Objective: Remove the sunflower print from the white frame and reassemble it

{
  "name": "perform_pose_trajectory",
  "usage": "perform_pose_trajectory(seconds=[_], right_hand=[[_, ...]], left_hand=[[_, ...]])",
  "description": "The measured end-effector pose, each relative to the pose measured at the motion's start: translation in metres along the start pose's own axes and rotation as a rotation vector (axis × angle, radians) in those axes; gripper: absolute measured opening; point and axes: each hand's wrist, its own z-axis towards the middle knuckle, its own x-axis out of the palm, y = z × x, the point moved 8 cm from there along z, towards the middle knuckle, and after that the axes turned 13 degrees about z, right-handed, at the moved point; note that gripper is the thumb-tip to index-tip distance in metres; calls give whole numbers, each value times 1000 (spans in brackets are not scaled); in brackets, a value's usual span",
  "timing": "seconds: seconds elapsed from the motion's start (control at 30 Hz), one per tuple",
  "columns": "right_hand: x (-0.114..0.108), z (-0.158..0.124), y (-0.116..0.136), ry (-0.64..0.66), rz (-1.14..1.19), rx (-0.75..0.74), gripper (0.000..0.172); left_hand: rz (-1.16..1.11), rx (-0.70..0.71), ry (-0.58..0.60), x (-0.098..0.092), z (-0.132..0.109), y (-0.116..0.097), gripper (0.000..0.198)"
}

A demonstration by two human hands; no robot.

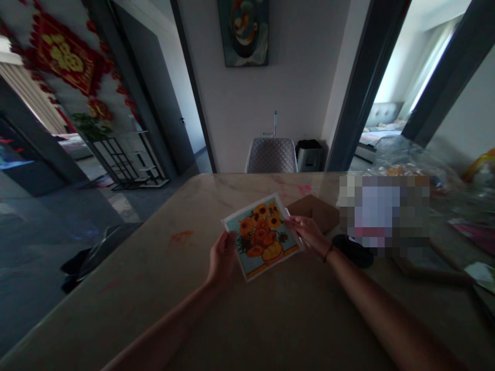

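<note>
A small square picture of orange sunflowers in a vase (pixel 260 234), with a white border, is held just above the beige table (pixel 162 288). My left hand (pixel 222 257) grips its left edge, fingers closed on the border. My right hand (pixel 307 234) pinches its right edge, fingers pressed together. Both forearms reach in from the bottom of the view.
A brown cardboard piece (pixel 315 210) lies behind the picture. A dark round object (pixel 353 250) sits beside my right wrist. Clutter and papers (pixel 472 232) cover the table's right side. A grey chair (pixel 271 154) stands at the far edge, floor to the left.
</note>
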Motion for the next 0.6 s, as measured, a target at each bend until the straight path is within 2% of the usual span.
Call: perform_pose_trajectory(seconds=[0.1,0.2,0.37,0.5,0.6], right_hand=[[7,3,-10,75,143,53,34],[7,6,-14,51,243,62,32],[-4,6,-8,-97,353,27,26],[-24,7,-8,-314,377,-15,25],[-37,8,-14,-424,276,-18,23]], left_hand=[[55,9,-9,-1,0,0,31],[98,36,-9,-2,0,-7,34],[143,96,-2,-4,1,-14,33],[226,67,45,1,6,-4,27],[376,37,108,6,7,3,25]])
